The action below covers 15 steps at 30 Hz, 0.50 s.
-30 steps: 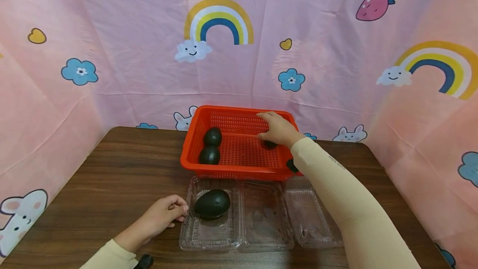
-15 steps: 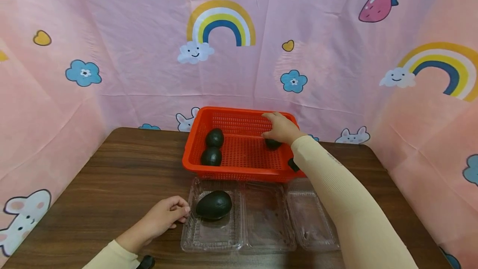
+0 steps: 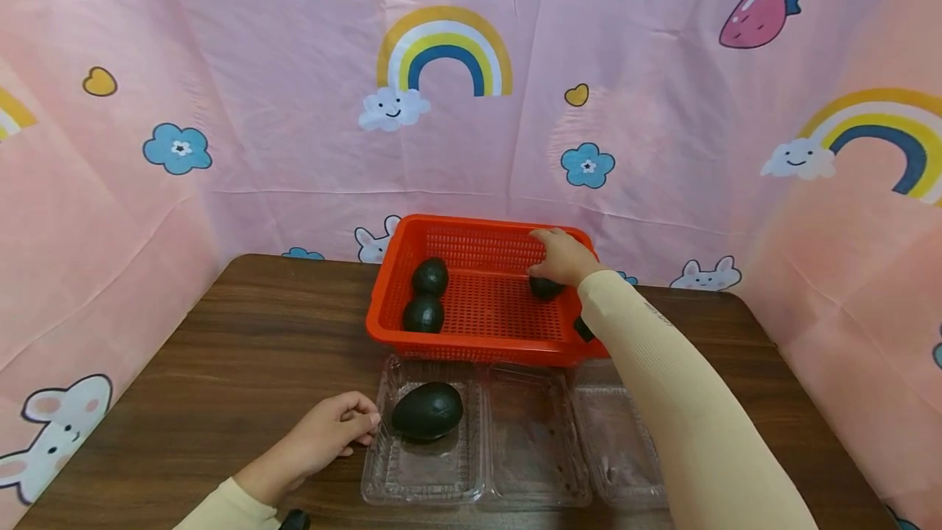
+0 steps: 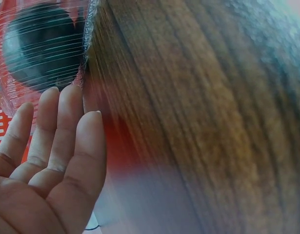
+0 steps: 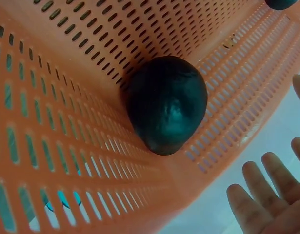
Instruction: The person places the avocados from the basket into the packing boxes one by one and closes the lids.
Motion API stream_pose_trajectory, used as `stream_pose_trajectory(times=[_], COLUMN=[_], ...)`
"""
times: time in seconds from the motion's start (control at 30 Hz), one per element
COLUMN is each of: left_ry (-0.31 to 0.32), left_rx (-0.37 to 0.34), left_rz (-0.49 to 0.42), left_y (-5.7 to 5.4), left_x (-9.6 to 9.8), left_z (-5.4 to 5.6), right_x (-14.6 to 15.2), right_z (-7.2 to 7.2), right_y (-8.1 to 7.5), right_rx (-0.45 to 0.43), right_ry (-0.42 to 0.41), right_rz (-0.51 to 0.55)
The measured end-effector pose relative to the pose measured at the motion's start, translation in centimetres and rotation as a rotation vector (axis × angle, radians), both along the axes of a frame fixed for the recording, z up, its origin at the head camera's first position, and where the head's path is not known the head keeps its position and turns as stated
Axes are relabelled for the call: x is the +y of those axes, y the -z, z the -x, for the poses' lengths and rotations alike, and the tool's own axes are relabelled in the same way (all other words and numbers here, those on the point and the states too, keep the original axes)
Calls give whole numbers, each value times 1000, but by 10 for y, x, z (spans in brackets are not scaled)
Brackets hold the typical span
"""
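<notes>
My right hand (image 3: 565,257) hovers over the right end of a red plastic basket (image 3: 489,343), above a dark green avocado (image 3: 545,289). In the right wrist view this avocado (image 5: 167,105) lies in the basket's corner, with the fingers (image 5: 259,187) extended and apart from it. Beside the left edge of a clear plastic container (image 3: 423,491), my left hand (image 3: 324,436) lies with loosely bent fingers, holding nothing. Its fingertips are near or touching the container wall; which is not clear. Inside that container lies one avocado (image 3: 428,410).
Two more avocados, a rear one (image 3: 430,276) and a front one (image 3: 423,314), sit at the basket's left side. Right of the filled container are the clear middle section (image 3: 536,440) and another clear container (image 3: 625,448), partly behind my right sleeve. A patterned cloth (image 3: 471,154) surrounds the wooden table (image 3: 294,334).
The head view has shifted, so everything appears slightly lower and further right. More of the avocado beneath my right hand shows. The left hand has stayed beside the container.
</notes>
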<state>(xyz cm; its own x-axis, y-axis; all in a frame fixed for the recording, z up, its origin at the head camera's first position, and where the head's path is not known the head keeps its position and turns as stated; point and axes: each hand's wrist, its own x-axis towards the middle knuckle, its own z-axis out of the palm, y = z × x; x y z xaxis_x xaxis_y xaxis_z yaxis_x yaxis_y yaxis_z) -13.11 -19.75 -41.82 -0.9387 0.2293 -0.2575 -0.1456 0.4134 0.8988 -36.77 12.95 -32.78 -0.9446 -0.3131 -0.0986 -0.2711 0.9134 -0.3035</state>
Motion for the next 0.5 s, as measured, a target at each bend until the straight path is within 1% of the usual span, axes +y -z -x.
stream_pose_trajectory(times=[0.27,0.5], left_ry=[6,10], left_rx=[-9,-13], left_rz=[-4,-19], left_y=[2,2], left_x=[-1,-1], left_z=[0,0], right_x=[0,-1], right_z=[4,4], right_y=[5,10], right_rx=[-70,-111], right_ry=[46,79], right_rz=[-36,-51])
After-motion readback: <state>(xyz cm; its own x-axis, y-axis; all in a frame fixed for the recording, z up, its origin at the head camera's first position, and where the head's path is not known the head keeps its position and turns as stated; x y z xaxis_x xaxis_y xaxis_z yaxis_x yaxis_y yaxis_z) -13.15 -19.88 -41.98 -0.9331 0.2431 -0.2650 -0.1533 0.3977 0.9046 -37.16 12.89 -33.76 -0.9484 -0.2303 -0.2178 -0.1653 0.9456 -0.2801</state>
